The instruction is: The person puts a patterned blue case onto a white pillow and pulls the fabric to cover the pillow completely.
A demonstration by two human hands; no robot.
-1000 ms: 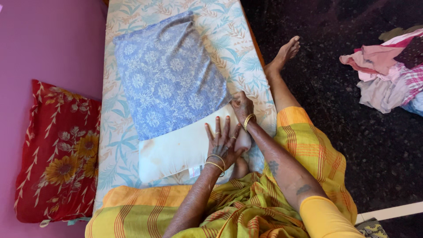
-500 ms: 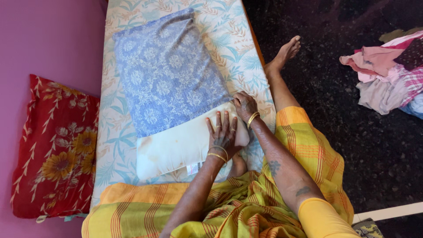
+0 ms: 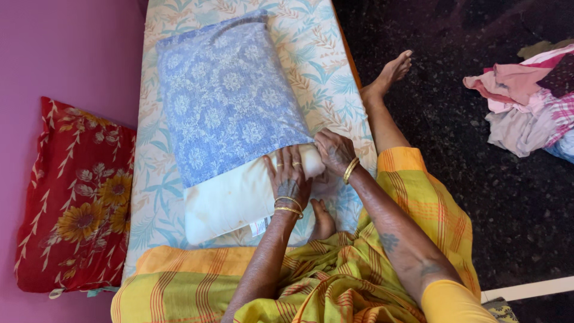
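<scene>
- At nine o'clock a red flowered cushion [image 3: 75,197] lies on the pink surface [image 3: 66,54], well apart from the hands; it looks out of harm's way.
- The white pillow [image 3: 230,200] lies on the leaf-print sheet [image 3: 335,90], running from seven o'clock toward the centre. Its far part is inside the blue patterned pillowcase [image 3: 224,96], which stretches to eleven o'clock; the near end and its label are bare.
- The left hand [image 3: 289,173] presses flat on the pillow just at the cover's open edge, fingers spread and loose, gripping nothing. As I judge it, a flat press could pin the filling so the cover bunches at the mouth instead of sliding.
- The right hand [image 3: 335,151], at the centre and just beside the left, has its fingers curled at the corner where cover and pillow meet. Whether they pinch the cloth I cannot tell. A pull on that corner alone could probably skew the cover, or strain its seam.
- The pillow's corner sits near the sheet's three o'clock edge; a hard tug might drag it toward the dark floor [image 3: 478,209].
- A heap of clothes [image 3: 526,107] lies at two o'clock, well apart.
</scene>
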